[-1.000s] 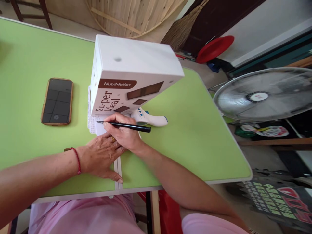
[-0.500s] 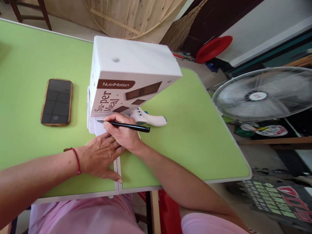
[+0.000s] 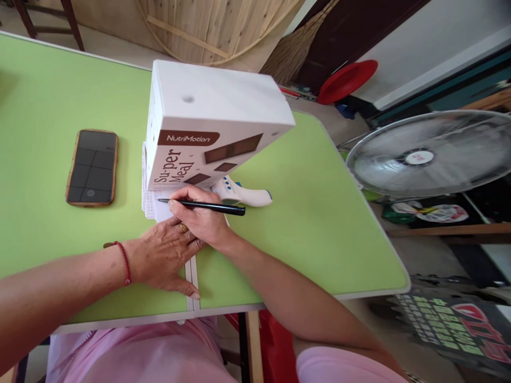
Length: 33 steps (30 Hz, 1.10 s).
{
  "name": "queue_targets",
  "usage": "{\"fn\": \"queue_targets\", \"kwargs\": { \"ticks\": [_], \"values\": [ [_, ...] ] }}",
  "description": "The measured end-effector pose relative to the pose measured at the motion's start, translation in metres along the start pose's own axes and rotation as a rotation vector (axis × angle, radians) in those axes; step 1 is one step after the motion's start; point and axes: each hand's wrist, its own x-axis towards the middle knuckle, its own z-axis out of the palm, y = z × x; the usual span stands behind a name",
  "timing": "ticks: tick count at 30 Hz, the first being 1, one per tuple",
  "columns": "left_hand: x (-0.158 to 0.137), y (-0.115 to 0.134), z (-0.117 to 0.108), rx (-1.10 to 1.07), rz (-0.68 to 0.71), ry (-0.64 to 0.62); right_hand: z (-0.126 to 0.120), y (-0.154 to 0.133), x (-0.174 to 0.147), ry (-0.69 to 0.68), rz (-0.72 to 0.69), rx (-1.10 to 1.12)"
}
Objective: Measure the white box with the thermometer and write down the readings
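Note:
In my right hand (image 3: pixel 202 215) is a black pen (image 3: pixel 211 207), pinched between thumb and fingers, its tip at the white paper (image 3: pixel 163 211). Small handwriting shows on the sheets, which stick out from under or beside a white box (image 3: pixel 223 96) printed "NutriMotion Su-per Meal". My left hand (image 3: pixel 165 255) lies flat with fingers stretched and thumb apart, on the paper's near edge and the table; its fingertips are partly hidden by my right hand. A white handheld device with blue buttons (image 3: pixel 245 194), like an infrared thermometer, lies just beyond my right hand.
A phone in a brown-edged case (image 3: pixel 92 167) lies on the green table (image 3: pixel 319 223) at left. Past the table's right edge stands a large fan (image 3: pixel 419 157). A round wooden board (image 3: pixel 223 26), a straw broom (image 3: pixel 295 45) and a red round object (image 3: pixel 348 81) are behind.
The view has shifted very slightly. The pen tip is a touch to the left on the paper; both hands otherwise stay in place.

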Motion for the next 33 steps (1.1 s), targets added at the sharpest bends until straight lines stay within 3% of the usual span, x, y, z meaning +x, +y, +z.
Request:
{"fn": "queue_targets", "kwargs": {
  "ticks": [33],
  "values": [
    [-0.0019, -0.0023, 0.0021, 0.004, 0.006, 0.033, 0.0013, 0.0013, -0.0013, 0.093, 0.000, -0.089]
  ]
}}
